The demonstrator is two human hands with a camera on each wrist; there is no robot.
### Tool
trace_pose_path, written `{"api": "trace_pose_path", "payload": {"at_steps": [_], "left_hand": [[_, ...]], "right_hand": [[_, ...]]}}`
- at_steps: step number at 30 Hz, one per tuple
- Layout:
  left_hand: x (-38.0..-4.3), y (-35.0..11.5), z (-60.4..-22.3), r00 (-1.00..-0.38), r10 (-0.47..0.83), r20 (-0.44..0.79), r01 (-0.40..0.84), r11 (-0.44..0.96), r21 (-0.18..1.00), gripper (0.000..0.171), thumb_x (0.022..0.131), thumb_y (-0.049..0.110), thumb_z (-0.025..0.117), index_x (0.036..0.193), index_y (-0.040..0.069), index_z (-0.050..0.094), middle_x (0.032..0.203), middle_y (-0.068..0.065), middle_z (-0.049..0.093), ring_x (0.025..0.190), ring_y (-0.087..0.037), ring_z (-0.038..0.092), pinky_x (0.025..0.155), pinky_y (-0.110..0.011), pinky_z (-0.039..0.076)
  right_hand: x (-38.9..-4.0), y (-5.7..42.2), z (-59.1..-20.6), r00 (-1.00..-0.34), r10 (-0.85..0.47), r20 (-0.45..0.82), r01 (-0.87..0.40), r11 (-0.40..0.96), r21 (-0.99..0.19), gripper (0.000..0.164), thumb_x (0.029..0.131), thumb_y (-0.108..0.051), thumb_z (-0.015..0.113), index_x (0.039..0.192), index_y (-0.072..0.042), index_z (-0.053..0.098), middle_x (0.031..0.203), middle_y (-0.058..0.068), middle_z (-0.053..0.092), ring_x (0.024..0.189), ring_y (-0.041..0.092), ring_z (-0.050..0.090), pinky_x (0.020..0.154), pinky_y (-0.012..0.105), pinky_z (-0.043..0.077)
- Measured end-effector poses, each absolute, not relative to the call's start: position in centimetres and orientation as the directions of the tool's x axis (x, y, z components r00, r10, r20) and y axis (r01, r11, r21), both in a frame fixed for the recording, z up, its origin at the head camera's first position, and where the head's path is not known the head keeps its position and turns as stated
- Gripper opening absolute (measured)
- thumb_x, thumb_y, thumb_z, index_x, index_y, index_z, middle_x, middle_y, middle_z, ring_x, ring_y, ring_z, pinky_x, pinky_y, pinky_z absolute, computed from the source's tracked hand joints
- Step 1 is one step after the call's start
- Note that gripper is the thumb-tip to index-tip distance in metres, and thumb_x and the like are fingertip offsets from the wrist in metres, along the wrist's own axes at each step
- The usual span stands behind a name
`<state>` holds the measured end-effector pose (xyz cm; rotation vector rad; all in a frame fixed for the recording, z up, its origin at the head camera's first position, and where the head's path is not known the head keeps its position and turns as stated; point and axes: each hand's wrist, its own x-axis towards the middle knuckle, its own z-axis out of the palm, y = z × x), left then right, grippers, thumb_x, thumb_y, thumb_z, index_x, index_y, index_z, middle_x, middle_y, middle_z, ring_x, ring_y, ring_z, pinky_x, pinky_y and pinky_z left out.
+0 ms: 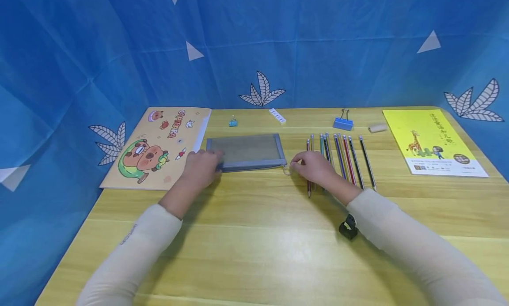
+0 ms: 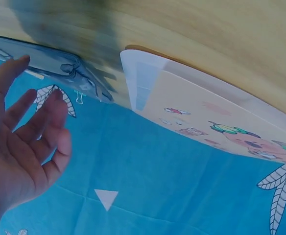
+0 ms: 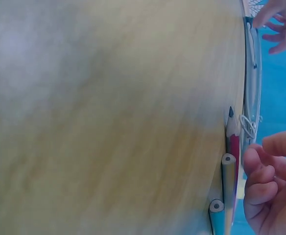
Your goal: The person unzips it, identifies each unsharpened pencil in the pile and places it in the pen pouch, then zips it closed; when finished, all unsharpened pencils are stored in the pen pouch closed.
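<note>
A grey zippered pouch (image 1: 246,149) lies flat on the wooden table, with a ring on its zipper pull (image 1: 287,170) at the near right corner. My left hand (image 1: 203,167) is at the pouch's left end, and in the left wrist view its fingers (image 2: 55,147) are loosely bent with nothing in them. Close beside the pull ring is my right hand (image 1: 314,165). In the right wrist view, the ring (image 3: 248,127) shows just beyond the right thumb and forefinger (image 3: 253,156), apart from them. Several pencils (image 1: 345,158) lie in a row partly under the right hand and forearm.
Left stands a capybara-printed folder (image 1: 171,153); right, a yellow book (image 1: 433,140). Along the back are a small teal binder clip (image 1: 233,122), a white block-like strip (image 1: 277,116), a blue binder clip (image 1: 343,122) and a tan roll-shaped piece (image 1: 377,128). Blue cloth (image 1: 246,41) hangs behind.
</note>
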<state>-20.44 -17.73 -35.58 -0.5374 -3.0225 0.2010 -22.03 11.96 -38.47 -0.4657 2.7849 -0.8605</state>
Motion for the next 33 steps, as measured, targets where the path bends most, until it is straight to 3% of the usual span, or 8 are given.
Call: {"api": "trace_pose_path", "payload": {"at_steps": [3,10,17,24,33], "left_hand": [[-20.6,-17.6,-35.8,-0.936,0.351,0.014,0.345,0.925,-0.156,0.041,0.069,0.031,0.069,0.103,0.013,0.055,0.087,-0.008,0.06,0.075,-0.026,0.054,0.061,-0.038,0.041],[-21.2,-17.8,-36.6,-0.906,0.416,0.073,0.388,0.888,-0.248,0.007,0.077,0.009,0.058,0.085,0.01,0.057,0.071,-0.008,0.059,0.062,-0.026,0.054,0.055,-0.038,0.041],[-20.9,-17.7,-36.4,-0.891,0.443,0.103,0.41,0.88,-0.239,0.004,0.076,0.007,0.057,0.077,0.011,0.06,0.063,-0.006,0.059,0.054,-0.024,0.053,0.047,-0.037,0.04],[-19.7,-16.9,-35.6,-0.88,0.454,0.136,0.438,0.889,-0.133,0.008,0.077,0.017,0.061,0.069,0.014,0.061,0.057,0.0,0.056,0.047,-0.016,0.048,0.042,-0.033,0.037],[-18.3,-15.3,-34.4,-0.926,0.352,0.14,0.368,0.924,0.109,0.009,0.076,0.023,0.061,0.077,0.015,0.065,0.063,0.005,0.059,0.05,-0.009,0.049,0.045,-0.029,0.04]], "right_hand": [[-22.0,11.9,-38.5,-0.936,-0.346,-0.071,-0.246,0.783,-0.572,0.024,0.087,-0.027,0.049,0.098,-0.011,0.062,0.057,0.001,0.055,0.042,0.014,0.041,0.041,0.028,0.033],[-21.9,12.0,-38.4,-0.938,-0.344,-0.038,-0.263,0.781,-0.567,0.023,0.086,-0.025,0.049,0.097,-0.01,0.063,0.057,-0.001,0.053,0.045,0.014,0.041,0.044,0.029,0.035],[-22.0,12.6,-38.1,-0.944,-0.331,-0.02,-0.26,0.777,-0.573,0.024,0.086,-0.025,0.049,0.097,-0.009,0.063,0.062,0.0,0.054,0.049,0.014,0.044,0.046,0.029,0.036],[-21.8,13.3,-37.9,-0.949,-0.315,0.018,-0.269,0.776,-0.571,0.023,0.085,-0.025,0.05,0.097,-0.009,0.063,0.06,0.0,0.051,0.046,0.013,0.039,0.042,0.026,0.033],[-21.2,14.9,-38.1,-0.962,-0.27,0.037,-0.235,0.757,-0.609,0.025,0.086,-0.024,0.049,0.099,-0.008,0.062,0.051,0.001,0.047,0.04,0.012,0.034,0.038,0.026,0.03]]}}
